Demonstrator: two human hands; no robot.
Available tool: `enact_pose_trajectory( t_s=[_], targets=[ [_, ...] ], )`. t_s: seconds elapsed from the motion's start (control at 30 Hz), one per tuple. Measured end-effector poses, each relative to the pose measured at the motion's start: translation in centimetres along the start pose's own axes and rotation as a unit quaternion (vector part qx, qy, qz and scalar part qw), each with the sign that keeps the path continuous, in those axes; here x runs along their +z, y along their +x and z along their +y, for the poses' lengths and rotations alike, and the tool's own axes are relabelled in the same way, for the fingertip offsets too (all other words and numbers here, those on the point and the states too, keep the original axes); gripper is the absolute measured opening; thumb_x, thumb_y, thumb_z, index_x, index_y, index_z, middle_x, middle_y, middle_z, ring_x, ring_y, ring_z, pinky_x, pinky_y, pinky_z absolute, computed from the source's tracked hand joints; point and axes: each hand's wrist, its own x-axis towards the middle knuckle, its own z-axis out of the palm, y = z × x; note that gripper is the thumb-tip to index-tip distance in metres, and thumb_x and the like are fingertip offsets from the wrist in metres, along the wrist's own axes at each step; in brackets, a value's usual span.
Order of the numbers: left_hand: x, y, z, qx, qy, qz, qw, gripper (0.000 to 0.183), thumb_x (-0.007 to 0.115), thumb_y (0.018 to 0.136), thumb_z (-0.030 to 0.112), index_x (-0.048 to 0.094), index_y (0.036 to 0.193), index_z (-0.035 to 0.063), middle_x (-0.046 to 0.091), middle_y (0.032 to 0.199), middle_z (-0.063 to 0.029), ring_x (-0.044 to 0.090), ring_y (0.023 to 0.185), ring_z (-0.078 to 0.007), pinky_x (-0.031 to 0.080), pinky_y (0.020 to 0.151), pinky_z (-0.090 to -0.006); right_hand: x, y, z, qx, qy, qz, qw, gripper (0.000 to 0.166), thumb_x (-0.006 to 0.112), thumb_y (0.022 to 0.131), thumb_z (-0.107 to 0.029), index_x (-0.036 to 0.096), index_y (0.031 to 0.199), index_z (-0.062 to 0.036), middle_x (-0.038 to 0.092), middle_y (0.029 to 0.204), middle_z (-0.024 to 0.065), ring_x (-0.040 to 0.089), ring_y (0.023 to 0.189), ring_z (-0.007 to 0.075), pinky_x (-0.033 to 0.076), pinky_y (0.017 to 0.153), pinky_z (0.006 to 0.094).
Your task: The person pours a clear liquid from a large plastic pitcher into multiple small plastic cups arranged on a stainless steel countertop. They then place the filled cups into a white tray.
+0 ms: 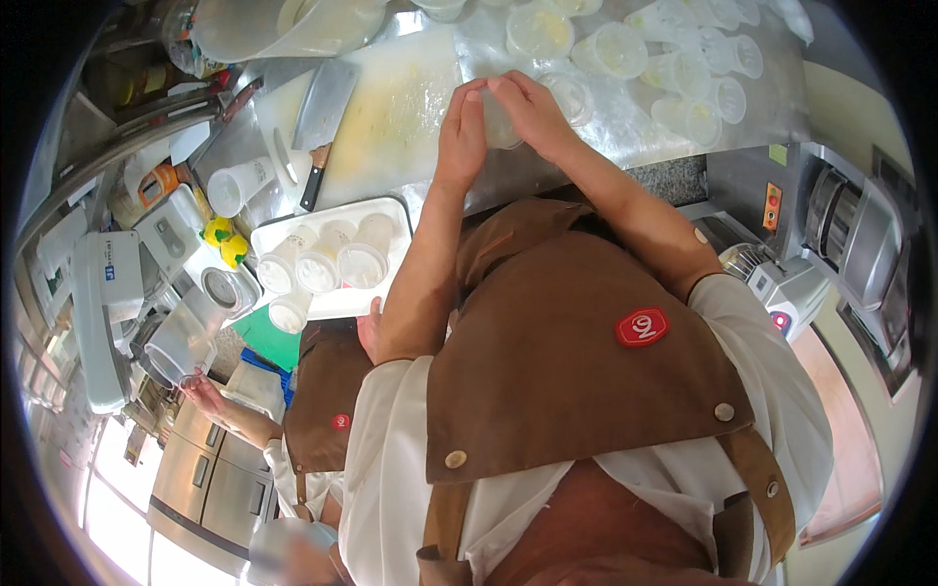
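Above the steel worktop (623, 135), my left hand (463, 135) and my right hand (529, 113) meet around a translucent plastic cup (501, 123). My thumbs lie over its near side, and much of it is hidden behind my fingers. Just beyond my right hand stands a clear cup or lid (568, 99). Farther off are several translucent cups with pale yellow contents, among them a wide one (540, 31). To the left of my hands lies a wet white cutting board (399, 110). A cleaver (322, 102) and a black-handled knife (314, 179) rest at its left side.
A co-worker's hand (370, 329) touches a white tray (397, 227) with several lidded cups. The co-worker's other hand (204, 392) is at a clear container (176, 344). A large translucent container (337, 33) stands at the back left. Machines (784, 286) flank the right side.
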Motion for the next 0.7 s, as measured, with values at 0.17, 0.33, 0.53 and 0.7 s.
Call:
enact_pose_trajectory(
  t_s=[0.17,0.33,0.53,0.7],
  targets=[
    [0.7,-0.8,-0.8,-0.005,-0.059,0.058,0.997,0.048,0.038,0.108,0.035,0.047,0.141,0.0011,0.055,0.137,-0.0150,0.050,0.126,-0.0237,0.038,0.108,-0.0339,0.2,-0.3,-0.3,-0.057,-0.049,0.020,0.997,0.038,0.051,0.102,-0.035,0.065,0.108,-0.0002,0.065,0.093,0.0078,0.057,0.088,0.0154,0.047,0.082,0.0301],
    [2.7,-4.9,-1.2,-0.034,-0.019,0.155,0.987,0.058,0.035,0.109,0.037,0.031,0.152,-0.0014,0.042,0.151,-0.0209,0.041,0.139,-0.0296,0.033,0.114,-0.0379,1.1,-0.9,3.1,-0.027,-0.041,0.078,0.996,0.041,0.048,0.104,-0.036,0.064,0.112,0.0002,0.066,0.101,0.0102,0.058,0.095,0.0172,0.047,0.086,0.0312],
    [3.4,-6.1,-1.6,-0.004,-0.042,0.168,0.985,0.056,0.035,0.109,0.036,0.036,0.150,-0.0023,0.046,0.148,-0.0202,0.044,0.136,-0.0290,0.035,0.113,-0.0372,1.4,-2.3,1.0,-0.004,-0.011,0.072,0.997,0.041,0.045,0.105,-0.034,0.062,0.121,-0.0007,0.065,0.110,0.0087,0.057,0.103,0.0171,0.045,0.093,0.0303],
    [3.2,-5.7,-1.8,0.007,-0.080,0.169,0.982,0.055,0.034,0.109,0.035,0.039,0.148,-0.0030,0.049,0.145,-0.0197,0.047,0.133,-0.0286,0.036,0.112,-0.0367,0.0,-1.8,1.0,-0.025,-0.057,0.021,0.998,0.037,0.045,0.105,-0.028,0.061,0.125,-0.0014,0.065,0.115,0.0069,0.057,0.107,0.0156,0.044,0.095,0.0289]
  ],
)
